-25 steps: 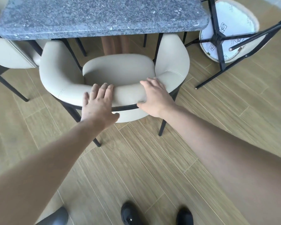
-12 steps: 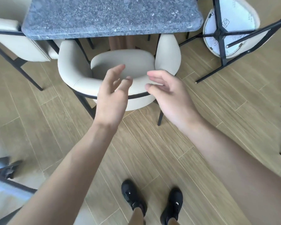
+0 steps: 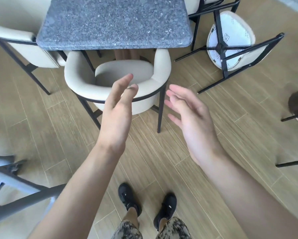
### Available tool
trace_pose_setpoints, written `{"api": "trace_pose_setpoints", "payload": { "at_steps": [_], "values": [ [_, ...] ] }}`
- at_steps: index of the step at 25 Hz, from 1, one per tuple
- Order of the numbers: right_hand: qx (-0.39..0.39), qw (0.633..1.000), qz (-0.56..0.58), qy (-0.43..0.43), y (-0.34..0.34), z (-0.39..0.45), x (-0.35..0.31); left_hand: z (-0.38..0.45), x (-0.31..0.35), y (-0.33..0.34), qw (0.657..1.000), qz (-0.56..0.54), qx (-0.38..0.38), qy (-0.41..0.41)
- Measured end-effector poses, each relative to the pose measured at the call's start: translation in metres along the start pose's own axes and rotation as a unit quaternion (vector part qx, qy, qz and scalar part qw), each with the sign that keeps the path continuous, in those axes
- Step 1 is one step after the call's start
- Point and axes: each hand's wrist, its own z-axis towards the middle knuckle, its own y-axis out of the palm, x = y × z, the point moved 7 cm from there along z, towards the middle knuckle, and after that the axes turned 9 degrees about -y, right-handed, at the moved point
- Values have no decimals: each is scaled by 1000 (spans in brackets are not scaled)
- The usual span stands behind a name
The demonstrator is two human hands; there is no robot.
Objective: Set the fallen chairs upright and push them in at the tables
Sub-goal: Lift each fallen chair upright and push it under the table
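Observation:
A cream armchair (image 3: pixel 86 83) with black legs stands upright, its front tucked under the near edge of the grey stone table (image 3: pixel 113 23). A second cream chair (image 3: pixel 231 40) lies tipped over at the table's right, its white underside and black crossed legs facing me. My left hand (image 3: pixel 116 116) hovers in front of the upright chair's backrest, fingers relaxed, holding nothing. My right hand (image 3: pixel 189 116) floats to the right of that chair, palm turned inward, fingers loose and empty. Neither hand touches a chair.
Another cream chair (image 3: pixel 24 47) stands at the table's left side. Black legs of a further chair (image 3: pixel 296 116) show at the right edge, and a dark metal frame (image 3: pixel 15 192) juts in at lower left. My black shoes (image 3: pixel 130 197) stand on the wooden plank floor.
Both hands have let go of the upright chair's backrest and drawn back toward me. I have stepped back, so more of the table and floor shows.

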Motion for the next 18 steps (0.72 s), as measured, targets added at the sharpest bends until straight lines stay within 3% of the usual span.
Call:
{"api": "trace_pose_setpoints", "payload": {
  "at_steps": [6,11,18],
  "values": [
    [34,999,20,-17,-76,-19,-41,-46,17,68,1000,5,-21,20],
    [64,998,20,-17,-148,-31,-71,-73,30,138,996,13,-84,36],
    [113,992,48,-24,-217,-17,-95,-61,48,218,988,32,-142,48]
  ]
}}
